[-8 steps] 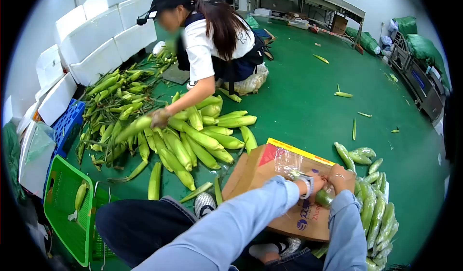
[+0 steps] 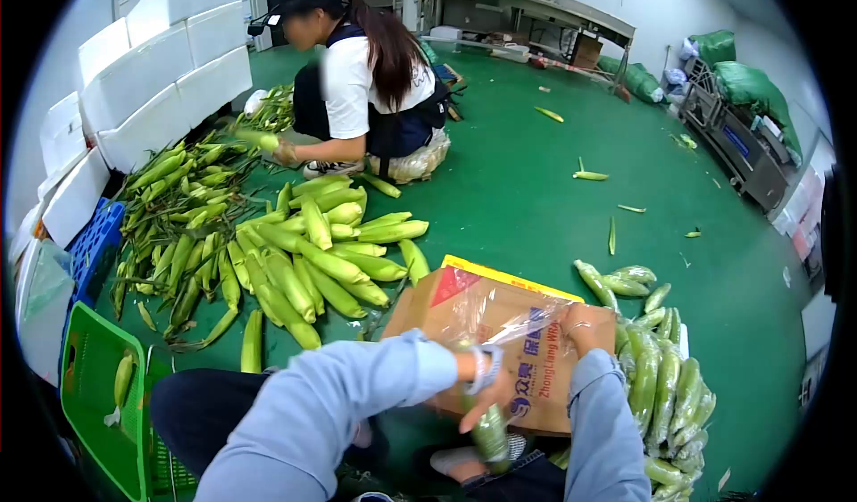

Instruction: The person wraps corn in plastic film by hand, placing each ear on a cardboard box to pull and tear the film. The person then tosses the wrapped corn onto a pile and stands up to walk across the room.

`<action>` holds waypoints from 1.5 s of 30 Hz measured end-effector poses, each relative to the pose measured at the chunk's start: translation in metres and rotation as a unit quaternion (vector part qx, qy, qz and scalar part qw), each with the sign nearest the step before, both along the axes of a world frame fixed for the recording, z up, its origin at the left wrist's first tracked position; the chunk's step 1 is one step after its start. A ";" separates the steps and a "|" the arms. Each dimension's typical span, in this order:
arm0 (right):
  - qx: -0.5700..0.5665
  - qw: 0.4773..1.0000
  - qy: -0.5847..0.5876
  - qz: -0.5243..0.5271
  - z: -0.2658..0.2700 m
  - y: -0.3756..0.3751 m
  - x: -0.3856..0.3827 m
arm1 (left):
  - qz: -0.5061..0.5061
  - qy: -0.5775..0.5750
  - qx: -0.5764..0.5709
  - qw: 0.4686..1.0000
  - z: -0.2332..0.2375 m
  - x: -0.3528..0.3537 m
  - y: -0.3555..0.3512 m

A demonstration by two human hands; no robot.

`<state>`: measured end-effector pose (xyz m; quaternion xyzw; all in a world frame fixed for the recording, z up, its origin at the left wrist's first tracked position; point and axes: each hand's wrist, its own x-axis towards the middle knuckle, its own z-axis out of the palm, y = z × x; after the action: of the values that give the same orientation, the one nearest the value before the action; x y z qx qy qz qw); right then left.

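My left hand (image 2: 489, 393) is closed around the upper end of an ear of corn (image 2: 490, 437), which points down over my lap and has clear wrap on it. My right hand (image 2: 585, 325) sits at the far right part of a cardboard box (image 2: 544, 404), its fingers pinched on clear plastic film (image 2: 500, 319). The film stretches across the box top between my two hands. A yellow strip (image 2: 509, 277) runs along the box's far edge. Just right of the box lie several wrapped ears of corn (image 2: 668, 386) in a heap.
Unwrapped corn (image 2: 303, 270) lies piled left of the box, with husks (image 2: 170, 225) behind it. A green crate (image 2: 107, 404) stands at the left. Ahead, a co-worker (image 2: 366, 82) crouches with an ear in hand. White foam boxes (image 2: 170, 74) line the wall.
My left hand has moved left and down from beside my right hand, taking the ear along and stretching film. The co-worker's arm has drawn back from the corn pile, holding an ear.
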<state>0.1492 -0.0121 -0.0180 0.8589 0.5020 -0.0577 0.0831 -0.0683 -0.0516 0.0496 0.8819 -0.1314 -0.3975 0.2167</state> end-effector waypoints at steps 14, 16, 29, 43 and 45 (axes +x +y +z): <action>0.187 0.811 0.496 0.249 -0.007 -0.096 -0.026 | 0.534 0.010 -0.659 0.529 0.041 -0.068 -0.041; 0.220 0.586 0.779 0.046 0.019 -0.138 -0.071 | 0.577 -0.128 -0.606 0.532 0.068 -0.048 -0.039; 0.248 0.835 0.461 0.169 0.095 -0.179 -0.117 | 0.680 -0.559 -0.427 0.207 0.060 -0.028 -0.006; 0.559 0.692 -0.216 0.402 0.178 -0.165 -0.060 | 0.679 -0.269 -0.641 0.237 0.050 -0.078 -0.011; 0.570 0.710 -0.160 0.382 0.186 -0.165 -0.060 | 0.569 -0.200 -0.674 0.427 0.046 -0.085 -0.014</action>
<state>0.0891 -0.1769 0.1681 0.4743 0.7040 0.4142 -0.3282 -0.1533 -0.0654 0.0959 0.3847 0.1349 0.2188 0.8865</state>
